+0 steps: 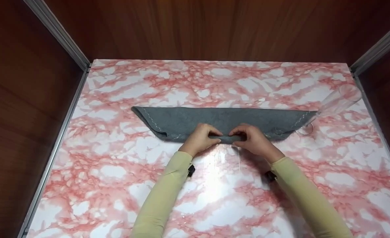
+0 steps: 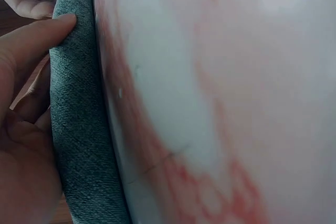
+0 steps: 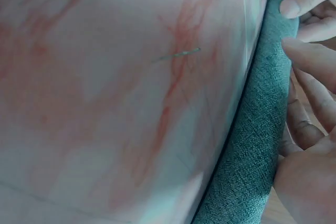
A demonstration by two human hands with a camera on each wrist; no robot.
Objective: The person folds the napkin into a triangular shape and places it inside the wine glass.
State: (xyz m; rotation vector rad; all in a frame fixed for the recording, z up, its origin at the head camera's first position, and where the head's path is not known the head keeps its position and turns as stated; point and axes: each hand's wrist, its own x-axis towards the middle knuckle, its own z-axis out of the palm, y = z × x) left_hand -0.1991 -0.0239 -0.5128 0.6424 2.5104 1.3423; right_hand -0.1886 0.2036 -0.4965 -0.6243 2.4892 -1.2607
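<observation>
A grey cloth (image 1: 228,119) with pale stitching near its slanted ends lies across the middle of the table, its near edge curled into a roll. My left hand (image 1: 199,137) pinches this roll left of its centre, thumb on the near side and fingers over the top. Close beside it, my right hand (image 1: 254,140) holds the roll the same way, the two hands' fingertips nearly meeting. In the left wrist view, the rolled edge (image 2: 84,129) runs as a thick, rounded band past the left thumb. The right wrist view shows the right thumb (image 3: 307,59) pressed against the band.
A clear stemmed glass (image 1: 338,99) lies on its side at the right, its round foot (image 1: 305,129) close to the cloth's right end. The red-and-white marbled table (image 1: 115,198) is bounded by brown wood panels (image 1: 214,29) at the back and sides.
</observation>
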